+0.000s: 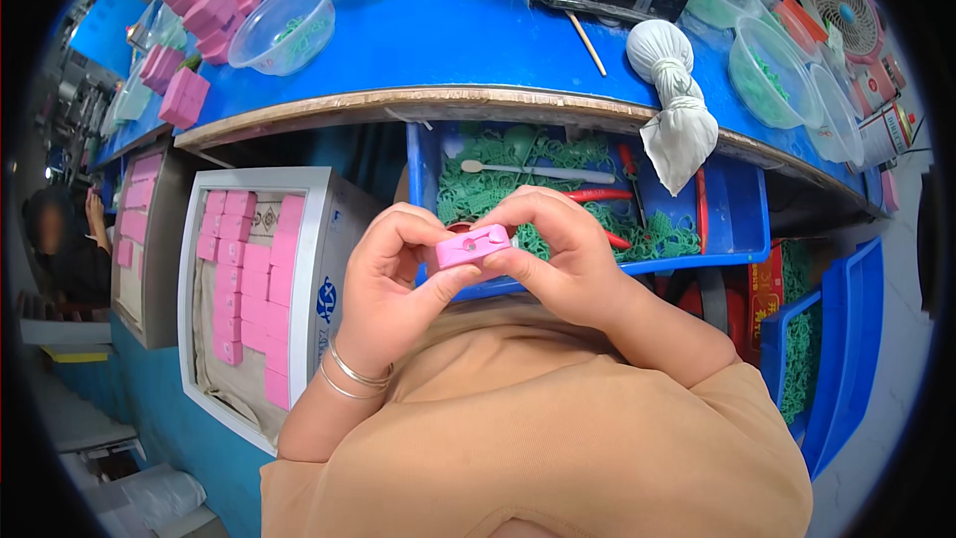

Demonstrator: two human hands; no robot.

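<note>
My left hand (396, 261) and my right hand (563, 254) hold a small pink mould block (472, 247) between them, in front of my chest. Its face shows a dark, hollow cavity near the middle. Thumbs press from below and index fingers from above, so both hands are closed on it. Just beyond the hands is a blue drawer (426, 184) holding many thin green pieces (483, 154). A toothbrush (538, 172) lies across those pieces. Red-handled pliers (599, 196) rest in the drawer, partly hidden by my right hand.
On the left stands a white-rimmed box (186, 289) of pink blocks. The blue bench (418, 45) carries clear plastic bowls (286, 30), stacked pink blocks (185, 97), a tied white cloth bundle (673, 100) and a wooden stick (587, 43). Blue trays (844, 339) stand at right; another person (70, 239) sits far left.
</note>
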